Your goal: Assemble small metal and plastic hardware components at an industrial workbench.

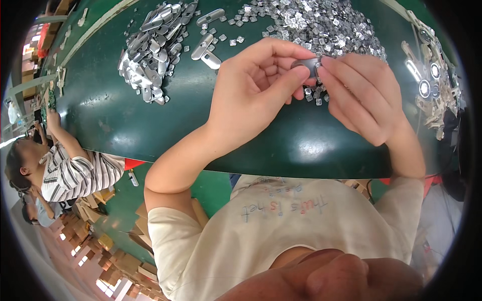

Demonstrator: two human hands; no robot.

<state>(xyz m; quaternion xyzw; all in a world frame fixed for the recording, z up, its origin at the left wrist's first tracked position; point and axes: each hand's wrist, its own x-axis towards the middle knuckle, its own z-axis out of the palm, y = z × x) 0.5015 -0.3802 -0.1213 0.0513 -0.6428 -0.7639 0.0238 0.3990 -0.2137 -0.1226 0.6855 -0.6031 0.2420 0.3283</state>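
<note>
My left hand (251, 93) is closed, its thumb and fingers pinching a smooth grey metal piece with a rounded end (308, 63). At this piece's right end, the thumb and forefinger of my right hand (364, 95) are pressed together, with a small glint between them. Whether a separate small part sits there is too hidden to tell. Just beyond both hands lies a big heap of small clear square pieces (321, 25). To the left is a pile of long silver oval plates (153, 55), with a few loose plates (203, 46) between the two heaps.
The dark green table (115, 120) curves around in front of me. Several pale metal parts (432, 85) lie at its right side. A person in a striped shirt (70, 170) works at the left, with cardboard boxes (115, 261) on the floor behind.
</note>
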